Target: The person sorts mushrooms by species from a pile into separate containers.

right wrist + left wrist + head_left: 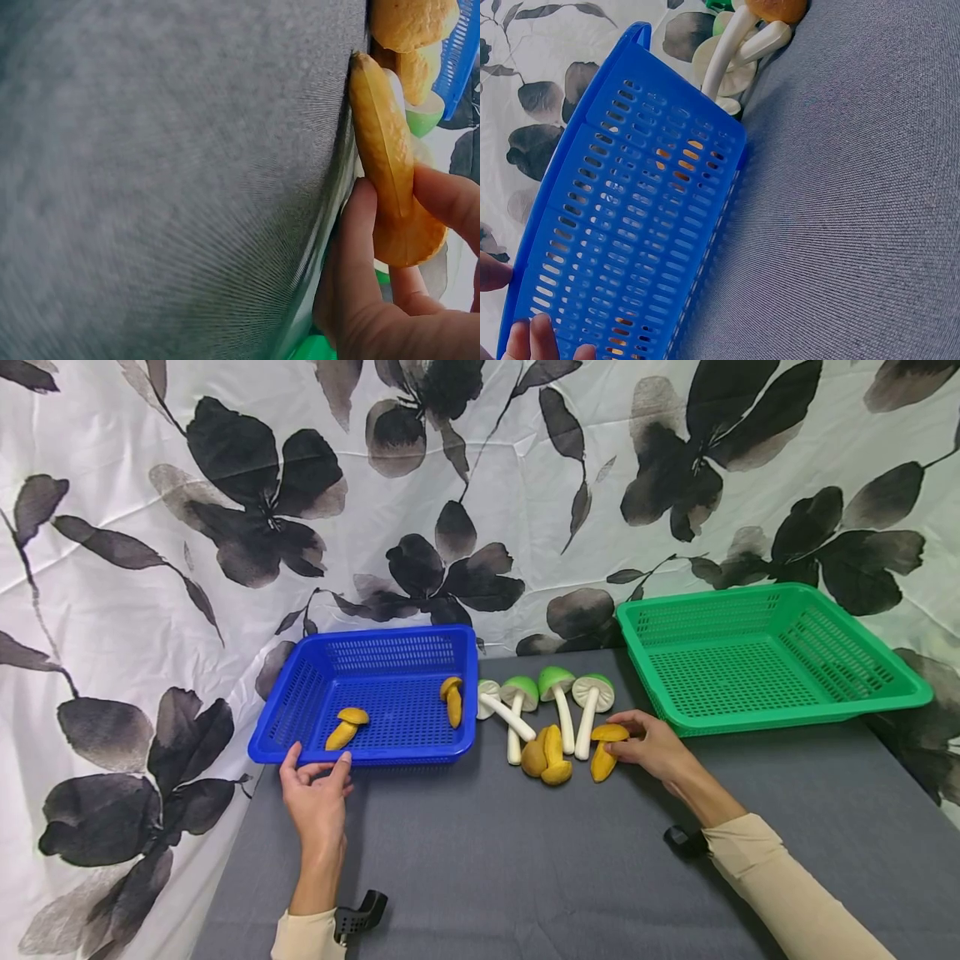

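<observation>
My right hand (660,752) pinches a toy yellow mushroom (604,765) between thumb and fingers, low over the grey cloth. In the right wrist view, the mushroom's smooth stem (382,127) points away from the fingers. Beside it lie more yellow-brown mushrooms (555,770), and behind them several green-capped mushrooms with white stems (588,718). On the left, my left hand (317,793) grips the near rim of a blue plastic basket (408,758), its fingertips (544,337) against the slotted outer wall. Inside that basket rest two yellow mushrooms, one left (347,729) and one right (453,703).
A green slotted basket (795,720) stands at the back right, with nothing inside it. Grey cloth (495,877) covers the table. Behind it hangs a white curtain with dark flowers (525,485). Black straps (363,914) circle both wrists.
</observation>
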The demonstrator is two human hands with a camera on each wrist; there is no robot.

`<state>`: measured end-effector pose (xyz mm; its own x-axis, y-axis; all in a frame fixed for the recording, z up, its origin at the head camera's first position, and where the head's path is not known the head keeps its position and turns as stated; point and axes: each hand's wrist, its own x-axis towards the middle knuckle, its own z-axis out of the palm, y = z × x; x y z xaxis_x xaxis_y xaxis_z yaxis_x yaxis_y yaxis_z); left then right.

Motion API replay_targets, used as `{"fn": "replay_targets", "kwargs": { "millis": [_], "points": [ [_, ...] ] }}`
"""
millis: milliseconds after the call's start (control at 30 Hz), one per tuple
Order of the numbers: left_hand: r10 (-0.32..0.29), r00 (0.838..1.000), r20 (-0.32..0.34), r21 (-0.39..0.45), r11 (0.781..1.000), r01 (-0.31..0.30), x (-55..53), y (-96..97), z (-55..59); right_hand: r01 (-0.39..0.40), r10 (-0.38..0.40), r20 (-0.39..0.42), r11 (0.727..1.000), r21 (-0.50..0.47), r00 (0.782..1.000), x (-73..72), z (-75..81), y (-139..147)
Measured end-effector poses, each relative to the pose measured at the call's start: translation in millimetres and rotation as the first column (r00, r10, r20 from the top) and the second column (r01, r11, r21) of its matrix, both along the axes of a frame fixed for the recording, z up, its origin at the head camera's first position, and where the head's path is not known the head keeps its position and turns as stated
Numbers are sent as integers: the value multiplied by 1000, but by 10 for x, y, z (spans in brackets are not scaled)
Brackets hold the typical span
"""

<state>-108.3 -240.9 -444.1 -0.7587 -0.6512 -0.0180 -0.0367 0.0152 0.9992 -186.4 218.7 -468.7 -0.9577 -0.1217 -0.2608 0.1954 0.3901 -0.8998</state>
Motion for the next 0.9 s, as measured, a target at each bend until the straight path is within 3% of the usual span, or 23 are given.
{"fn": "replay_targets", "kwargs": {
  "millis": [333,900],
  "points": [
    [0,1000,2,-8,1000,0,16,3,-21,-8,7,-13,998,-70,1000,36,50,-22],
    [2,1000,-8,-4,1000,-3,10,2,-40,-14,3,-78,989,-147,997,-15,347,-166]
  ]
}}
